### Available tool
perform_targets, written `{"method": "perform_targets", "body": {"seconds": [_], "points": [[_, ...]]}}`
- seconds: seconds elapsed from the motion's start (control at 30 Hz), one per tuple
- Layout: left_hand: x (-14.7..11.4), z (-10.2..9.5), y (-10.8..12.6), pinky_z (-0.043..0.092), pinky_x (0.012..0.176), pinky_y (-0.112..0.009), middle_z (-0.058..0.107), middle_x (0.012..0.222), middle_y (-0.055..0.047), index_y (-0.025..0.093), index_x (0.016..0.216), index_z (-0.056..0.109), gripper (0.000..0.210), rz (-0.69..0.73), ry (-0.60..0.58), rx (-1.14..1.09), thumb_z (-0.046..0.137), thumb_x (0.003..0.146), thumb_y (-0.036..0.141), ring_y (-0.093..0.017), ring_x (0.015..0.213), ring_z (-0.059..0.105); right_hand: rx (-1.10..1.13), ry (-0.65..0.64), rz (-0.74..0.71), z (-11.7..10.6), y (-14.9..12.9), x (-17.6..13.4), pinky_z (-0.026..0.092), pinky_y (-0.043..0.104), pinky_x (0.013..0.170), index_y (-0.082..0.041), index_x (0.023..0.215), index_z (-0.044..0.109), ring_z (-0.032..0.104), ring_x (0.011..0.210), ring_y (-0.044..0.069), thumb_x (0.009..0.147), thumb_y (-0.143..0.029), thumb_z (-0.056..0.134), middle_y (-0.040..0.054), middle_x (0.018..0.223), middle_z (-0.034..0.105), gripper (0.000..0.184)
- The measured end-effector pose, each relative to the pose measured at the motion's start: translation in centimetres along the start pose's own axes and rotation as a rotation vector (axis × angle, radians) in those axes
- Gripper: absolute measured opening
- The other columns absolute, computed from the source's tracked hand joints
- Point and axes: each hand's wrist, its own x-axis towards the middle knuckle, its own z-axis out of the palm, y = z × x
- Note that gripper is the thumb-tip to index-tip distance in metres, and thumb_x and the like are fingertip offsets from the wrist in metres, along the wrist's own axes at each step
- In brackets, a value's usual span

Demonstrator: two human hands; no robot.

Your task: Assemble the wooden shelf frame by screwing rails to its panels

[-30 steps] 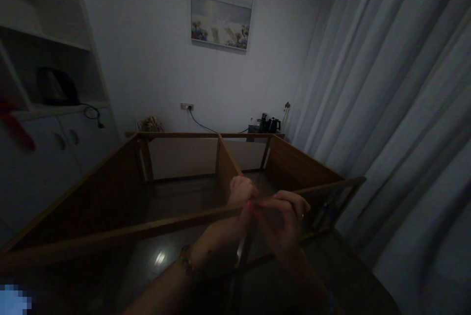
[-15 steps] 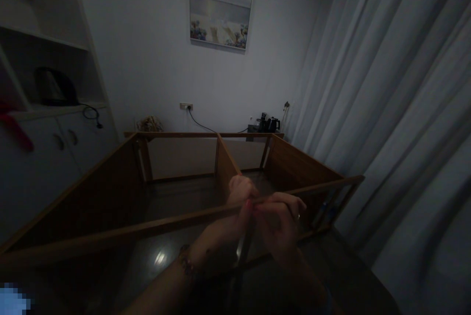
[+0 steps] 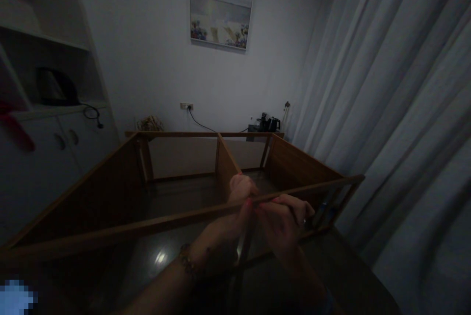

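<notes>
A large brown wooden frame (image 3: 176,221) with side panels and a middle divider panel (image 3: 227,160) lies in front of me, dimly lit. My left hand (image 3: 243,195), with a bracelet (image 3: 187,261) on its wrist, is wrapped over the front rail where the divider meets it. Its fingers are on the far side and its thumb on the near side. My right hand (image 3: 285,222), wearing a ring, is close on the right at the same joint. Its thumb and fingertips are pinched together by the rail, and whatever lies between them is too dark to make out.
White cabinets (image 3: 69,148) with a kettle (image 3: 57,87) and its cord on a shelf stand at left. Pale curtains (image 3: 397,109) hang at right. Behind the frame are a wall socket (image 3: 186,106), a black pot (image 3: 273,124) and a framed picture (image 3: 222,6).
My right hand has turned slightly and its knuckles have shifted a little to the right. The left hand keeps its hold on the rail, and the frame has not visibly moved.
</notes>
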Motion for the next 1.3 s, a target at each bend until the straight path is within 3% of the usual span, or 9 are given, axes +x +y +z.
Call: {"method": "perform_targets", "body": {"seconds": [0.17,0.37,0.7,0.83,1.03,1.13,1.3], "points": [[0.0,0.2,-0.8,0.044,0.097,-0.041,0.051,0.104,-0.008,0.021,0.096,0.045,0.034,0.018,-0.037,0.014,0.015,0.101,0.038,-0.021,0.1,0.046,0.072,-0.04,0.065,-0.1,-0.2,0.1,0.036,0.034,0.076,-0.024,0.085,0.061,0.055,0.081,0.014,0.093,-0.033,0.063,-0.0015,0.087,0.053,0.012],[1.2,0.2,-1.0,0.047,0.087,-0.043,0.051,0.09,-0.006,0.023,0.087,0.045,0.039,0.114,0.102,0.054,0.019,0.098,0.05,-0.024,0.093,0.047,0.075,-0.026,0.027,-0.1,-0.3,0.0,0.034,0.035,0.077,-0.024,0.08,0.061,0.055,0.073,0.012,0.093,-0.028,0.064,-0.0037,0.082,0.054,0.014],[0.4,0.3,-1.1,0.048,0.084,-0.04,0.05,0.095,-0.006,0.022,0.092,0.044,0.045,0.075,0.05,0.044,0.011,0.099,0.051,-0.021,0.088,0.048,0.08,-0.046,0.135,0.3,-0.4,-0.2,0.038,0.035,0.077,-0.024,0.089,0.059,0.054,0.085,0.016,0.091,-0.034,0.064,-0.0006,0.089,0.053,0.011],[-0.1,0.3,-1.2,0.048,0.083,-0.04,0.05,0.105,-0.009,0.023,0.102,0.044,0.032,0.111,-0.034,0.085,0.019,0.1,0.042,-0.022,0.094,0.048,0.064,-0.033,0.049,0.3,-0.1,-0.3,0.036,0.034,0.075,-0.024,0.084,0.061,0.054,0.078,0.013,0.091,-0.03,0.064,-0.0022,0.085,0.052,0.01],[1.6,0.8,-2.3,0.042,0.087,-0.045,0.049,0.091,-0.007,0.022,0.087,0.044,0.056,0.162,0.08,0.01,0.007,0.094,0.064,-0.024,0.09,0.045,0.039,-0.005,-0.021,0.0,-0.2,0.2,0.033,0.034,0.073,-0.023,0.081,0.062,0.053,0.065,0.009,0.092,-0.03,0.065,-0.0042,0.08,0.055,0.013],[2.0,1.2,-3.4,0.036,0.093,-0.048,0.05,0.088,-0.006,0.022,0.087,0.045,0.061,0.248,0.116,0.04,0.002,0.092,0.065,-0.024,0.088,0.043,0.017,0.01,-0.057,-0.2,-0.3,0.6,0.033,0.033,0.072,-0.023,0.081,0.062,0.052,0.061,0.007,0.093,-0.029,0.064,-0.0052,0.077,0.056,0.014],[1.6,1.9,-4.6,0.034,0.094,-0.046,0.052,0.085,-0.006,0.022,0.09,0.052,0.067,0.265,0.145,0.106,0.001,0.091,0.067,-0.023,0.086,0.043,-0.067,-0.024,-0.103,-0.6,-0.2,0.4,0.033,0.033,0.07,-0.024,0.082,0.06,0.052,0.06,0.008,0.093,-0.026,0.063,-0.0064,0.072,0.057,0.012]]}}
